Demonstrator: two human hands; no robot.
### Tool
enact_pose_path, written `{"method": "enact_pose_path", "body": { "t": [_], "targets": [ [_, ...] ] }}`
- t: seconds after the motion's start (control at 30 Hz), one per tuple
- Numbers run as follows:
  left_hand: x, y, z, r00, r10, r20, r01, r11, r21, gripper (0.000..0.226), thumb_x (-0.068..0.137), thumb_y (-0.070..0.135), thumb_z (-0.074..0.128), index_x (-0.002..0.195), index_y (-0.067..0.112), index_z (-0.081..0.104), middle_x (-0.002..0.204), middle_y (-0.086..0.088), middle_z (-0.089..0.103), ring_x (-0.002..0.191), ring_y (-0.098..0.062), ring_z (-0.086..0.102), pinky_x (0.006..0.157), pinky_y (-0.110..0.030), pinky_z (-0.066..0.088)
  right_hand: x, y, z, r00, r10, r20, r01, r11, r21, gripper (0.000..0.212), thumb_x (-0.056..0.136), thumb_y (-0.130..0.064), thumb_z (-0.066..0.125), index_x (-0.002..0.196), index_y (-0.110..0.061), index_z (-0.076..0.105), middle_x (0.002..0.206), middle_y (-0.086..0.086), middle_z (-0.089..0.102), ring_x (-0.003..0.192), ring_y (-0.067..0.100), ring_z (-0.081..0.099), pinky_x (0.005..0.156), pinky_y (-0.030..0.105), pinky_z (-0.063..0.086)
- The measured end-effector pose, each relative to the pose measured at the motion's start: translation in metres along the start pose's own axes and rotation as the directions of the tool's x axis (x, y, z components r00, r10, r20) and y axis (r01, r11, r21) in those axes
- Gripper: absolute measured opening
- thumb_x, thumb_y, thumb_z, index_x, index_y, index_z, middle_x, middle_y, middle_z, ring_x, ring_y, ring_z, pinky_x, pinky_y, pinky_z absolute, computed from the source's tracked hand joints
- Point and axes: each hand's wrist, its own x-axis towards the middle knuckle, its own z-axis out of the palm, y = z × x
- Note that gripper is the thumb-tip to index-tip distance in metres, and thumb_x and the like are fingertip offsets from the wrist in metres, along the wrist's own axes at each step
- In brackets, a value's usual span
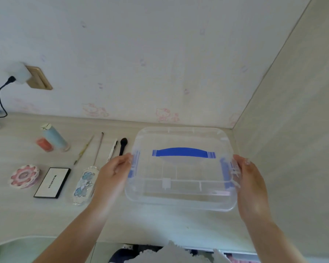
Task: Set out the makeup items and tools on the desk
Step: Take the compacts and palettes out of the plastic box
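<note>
Holding the emptied box [180, 186] by its end clips, left hand [114, 169] and right hand [249, 179] each in a curled grip, with items already laid out, the person should next, I judge, set it aside on the worktop [17, 209].

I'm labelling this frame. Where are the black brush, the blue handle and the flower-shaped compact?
black brush [123, 146]: head view, on its handle below the bristles
blue handle [182, 152]: head view, on its middle
flower-shaped compact [25, 176]: head view, on its lid's centre

Bright, even daylight, soft shadows, slight overall blur, wide-angle bending at the edges
</note>
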Motion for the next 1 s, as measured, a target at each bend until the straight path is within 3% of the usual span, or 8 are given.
{"method": "enact_pose_path", "body": {
  "t": [0.23, 0.33, 0.5, 0.6, 0.73, 0.83, 0.9, 1.0],
  "targets": [
    [-0.012, -0.012, -0.002, 0.994, 0.105, 0.035, -0.105, 0.995, 0.001, 0.022, 0.089, 0.005, 0.058, 0.097, 0.023, 0.065, 0.114, 0.015, 0.062, 0.092, 0.019, 0.059, 0.078, -0.004, 0.048, -0.007, 0.015, -0.007, 0.998, -0.067, -0.001, 0.066, 0.995, -0.068, 0.022, 0.097, -0.028, 0.045, 0.103, -0.027, 0.066, 0.111, -0.005, 0.066, 0.097, 0.013, 0.06, 0.077, 0.021, 0.042],
    [-0.011, -0.011, -0.001, 0.993, 0.12, 0.024, -0.12, 0.993, 0.015, 0.025, 0.088, 0.007, 0.059, 0.095, 0.03, 0.065, 0.115, 0.012, 0.063, 0.09, 0.018, 0.059, 0.084, -0.015, 0.048, -0.006, 0.024, -0.007, 0.999, -0.051, -0.01, 0.05, 0.996, -0.069, 0.025, 0.095, -0.028, 0.049, 0.113, -0.019, 0.064, 0.114, -0.004, 0.064, 0.101, 0.011, 0.058, 0.081, 0.019, 0.041],
    [-0.01, -0.015, -0.001, 0.995, 0.104, -0.002, -0.103, 0.985, 0.137, 0.024, 0.089, 0.013, 0.06, 0.098, 0.034, 0.066, 0.105, 0.014, 0.065, 0.097, -0.001, 0.062, 0.093, -0.037, 0.05, -0.003, 0.031, -0.008, 0.996, -0.088, -0.016, 0.085, 0.986, -0.142, 0.019, 0.094, -0.018, 0.053, 0.085, -0.031, 0.064, 0.097, -0.016, 0.062, 0.076, -0.018, 0.057, 0.067, -0.001, 0.042],
    [-0.009, -0.015, -0.001, 0.995, 0.099, -0.02, -0.095, 0.983, 0.156, 0.026, 0.086, 0.015, 0.064, 0.091, 0.041, 0.065, 0.106, 0.01, 0.067, 0.097, -0.014, 0.063, 0.092, -0.042, 0.051, 0.001, 0.033, -0.013, 0.989, -0.149, 0.002, 0.144, 0.952, -0.271, 0.021, 0.092, -0.013, 0.055, 0.091, -0.032, 0.064, 0.104, -0.011, 0.058, 0.082, -0.021, 0.055, 0.064, -0.006, 0.036],
    [-0.003, -0.018, -0.004, 1.0, 0.022, -0.01, -0.02, 0.991, 0.136, 0.033, 0.078, 0.029, 0.071, 0.107, 0.044, 0.063, 0.116, 0.009, 0.062, 0.094, -0.026, 0.062, 0.09, -0.046, 0.05, 0.009, 0.038, -0.015, 0.988, -0.155, -0.003, 0.143, 0.921, -0.361, 0.027, 0.086, -0.018, 0.065, 0.11, -0.027, 0.059, 0.119, -0.007, 0.049, 0.098, 0.01, 0.056, 0.077, 0.01, 0.044],
    [0.005, -0.021, -0.004, 0.974, -0.198, 0.109, 0.198, 0.98, 0.01, 0.084, 0.067, 0.042, 0.072, 0.142, 0.034, 0.035, 0.139, 0.012, 0.046, 0.116, -0.005, 0.051, 0.106, -0.043, 0.038, 0.017, 0.044, -0.016, 0.996, 0.076, 0.045, -0.058, 0.95, -0.307, 0.064, 0.083, -0.032, 0.067, 0.139, -0.026, 0.037, 0.127, -0.014, 0.043, 0.117, 0.009, 0.046, 0.102, 0.032, 0.037],
    [0.011, -0.026, -0.002, 0.924, -0.318, 0.211, 0.344, 0.934, -0.098, 0.096, 0.072, 0.04, 0.076, 0.148, 0.026, 0.019, 0.135, 0.011, 0.049, 0.122, -0.009, 0.046, 0.108, -0.036, 0.032, 0.021, 0.047, -0.017, 0.957, 0.261, 0.126, -0.229, 0.947, -0.224, 0.072, 0.08, -0.044, 0.067, 0.141, -0.029, 0.033, 0.127, -0.013, 0.049, 0.119, 0.013, 0.049, 0.106, 0.036, 0.035],
    [0.013, -0.031, -0.001, 0.899, -0.337, 0.28, 0.382, 0.916, -0.125, 0.088, 0.063, 0.052, 0.078, 0.138, 0.019, 0.044, 0.113, 0.006, 0.063, 0.112, -0.015, 0.058, 0.097, -0.036, 0.042, 0.022, 0.05, -0.018, 0.943, 0.286, 0.17, -0.252, 0.947, -0.196, 0.05, 0.081, -0.041, 0.066, 0.128, -0.03, 0.052, 0.112, -0.005, 0.063, 0.106, 0.016, 0.06, 0.099, 0.041, 0.045]
  ]
}}
